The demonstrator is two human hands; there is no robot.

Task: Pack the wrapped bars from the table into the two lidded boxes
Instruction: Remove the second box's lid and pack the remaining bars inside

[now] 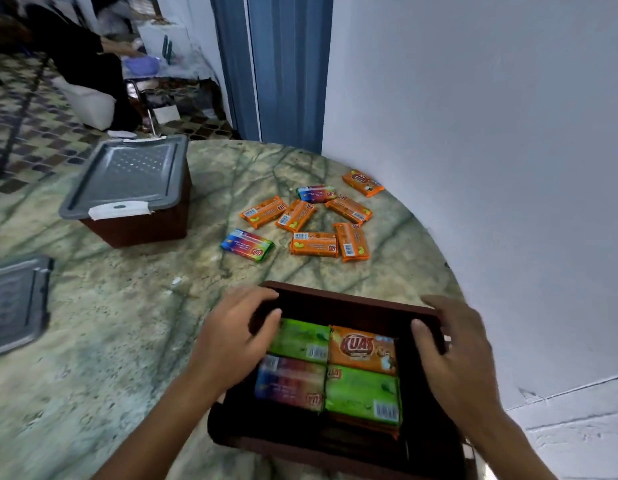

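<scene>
— Hands? Where?
— Left hand (236, 336) and right hand (454, 355) grip opposite walls of the open dark-brown plastic box (352, 299), thumbs inside.
— Bars?
— Four wrapped bars (363, 348) top its stack; loose orange and rainbow bars (314, 244) lie beyond it; grey-lidded brown box (127, 188) far left.

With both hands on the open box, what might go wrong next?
1. The open box sits at the table's near edge; with the left hand and right hand gripping its rims, a tug might tip it off.
2. Its top layer looks full, so the loose bars may not fit under the lid.
</scene>
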